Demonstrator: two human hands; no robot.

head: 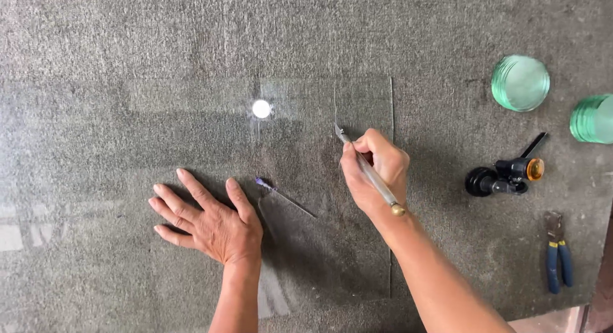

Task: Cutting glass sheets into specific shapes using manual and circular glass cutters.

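Slim metal glass cutter (370, 173) tilted, tip on clear glass sheet (319, 180).

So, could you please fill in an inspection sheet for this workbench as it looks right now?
Surface: grey carpet-like bench cover, bare in places.
Job's things: clear glass sheet lying flat; a bright round light reflection on it; glass cutter with its tip on the sheet.
Clutter: two stacks of green glass discs, black suction tool with orange knob, blue-handled pliers, all to the right.
Grippers: left hand flat, fingers spread, pressing down; right hand gripping the cutter like a pen.
Cables: nothing seen.
Surroundings: pale floor strip at the lower right corner.
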